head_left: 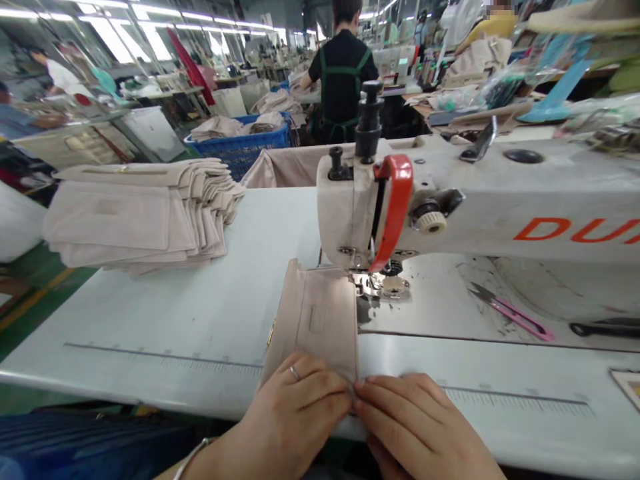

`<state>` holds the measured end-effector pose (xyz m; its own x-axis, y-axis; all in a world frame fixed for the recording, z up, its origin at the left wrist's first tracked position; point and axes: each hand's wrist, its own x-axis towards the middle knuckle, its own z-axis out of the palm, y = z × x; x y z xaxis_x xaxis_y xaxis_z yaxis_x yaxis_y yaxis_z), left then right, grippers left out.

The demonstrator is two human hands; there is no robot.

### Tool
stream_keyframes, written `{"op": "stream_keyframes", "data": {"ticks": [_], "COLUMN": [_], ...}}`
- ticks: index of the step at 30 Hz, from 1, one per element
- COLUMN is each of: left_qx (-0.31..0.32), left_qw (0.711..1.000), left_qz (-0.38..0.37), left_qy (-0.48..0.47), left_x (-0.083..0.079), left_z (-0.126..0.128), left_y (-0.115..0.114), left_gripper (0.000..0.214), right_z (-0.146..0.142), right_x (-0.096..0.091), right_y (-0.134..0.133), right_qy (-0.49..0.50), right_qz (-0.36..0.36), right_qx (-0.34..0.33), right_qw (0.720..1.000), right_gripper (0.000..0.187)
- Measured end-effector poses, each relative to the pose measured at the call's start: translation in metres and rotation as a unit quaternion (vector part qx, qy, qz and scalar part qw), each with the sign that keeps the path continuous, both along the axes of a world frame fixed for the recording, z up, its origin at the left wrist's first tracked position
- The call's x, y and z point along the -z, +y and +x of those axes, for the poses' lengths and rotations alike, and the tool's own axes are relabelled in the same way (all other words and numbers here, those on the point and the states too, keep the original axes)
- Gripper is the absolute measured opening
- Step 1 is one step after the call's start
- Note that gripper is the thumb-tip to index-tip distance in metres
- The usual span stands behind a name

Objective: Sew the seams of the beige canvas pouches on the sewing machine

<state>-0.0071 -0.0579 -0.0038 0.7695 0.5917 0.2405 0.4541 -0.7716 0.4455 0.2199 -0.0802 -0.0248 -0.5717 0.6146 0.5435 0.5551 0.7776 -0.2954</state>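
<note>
A beige fabric piece (316,319) lies on the white table (200,300), reaching up to the presser foot (380,283) of a white sewing machine (475,200) with a red guard. My left hand (295,407), wearing a ring, presses on the fabric's near edge with fingers curled. My right hand (410,413) meets it at the fabric's near right corner, fingertips pinched on the edge.
A tall stack of folded beige pieces (145,217) sits at the left of the table. Pink thread snips (515,313) lie on the machine bed at right. A blue basket (245,143) of fabric and a person in black (343,67) stand beyond.
</note>
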Motion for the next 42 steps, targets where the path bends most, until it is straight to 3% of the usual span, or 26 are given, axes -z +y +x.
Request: {"op": "stream_keyframes", "data": {"ticks": [11,19,26,34,42], "left_qx": [0.023,0.037,0.035,0.005,-0.045], "left_qw": [0.999,0.996,0.990,0.993,0.989], "left_qz": [0.012,0.070,0.136,0.111,0.140], "left_qy": [0.029,0.036,0.031,0.042,0.025], "left_x": [-0.003,0.002,0.003,0.007,0.007], "left_z": [-0.003,-0.002,0.002,0.007,0.012], "left_y": [0.031,0.060,0.087,0.113,0.138], "left_gripper": [0.019,0.016,0.014,0.022,0.019], "right_z": [-0.001,-0.003,-0.001,0.000,-0.001], "right_x": [-0.012,-0.021,-0.027,-0.021,-0.012], "right_y": [0.023,0.040,0.059,0.082,0.089], "right_qy": [-0.009,-0.004,-0.055,-0.101,-0.111], "right_qz": [-0.048,-0.082,-0.120,-0.074,-0.055], "right_qx": [-0.020,-0.002,0.009,0.035,0.070], "right_qw": [0.999,0.997,0.991,0.991,0.990], "right_gripper": [0.026,0.032,0.030,0.031,0.032]}}
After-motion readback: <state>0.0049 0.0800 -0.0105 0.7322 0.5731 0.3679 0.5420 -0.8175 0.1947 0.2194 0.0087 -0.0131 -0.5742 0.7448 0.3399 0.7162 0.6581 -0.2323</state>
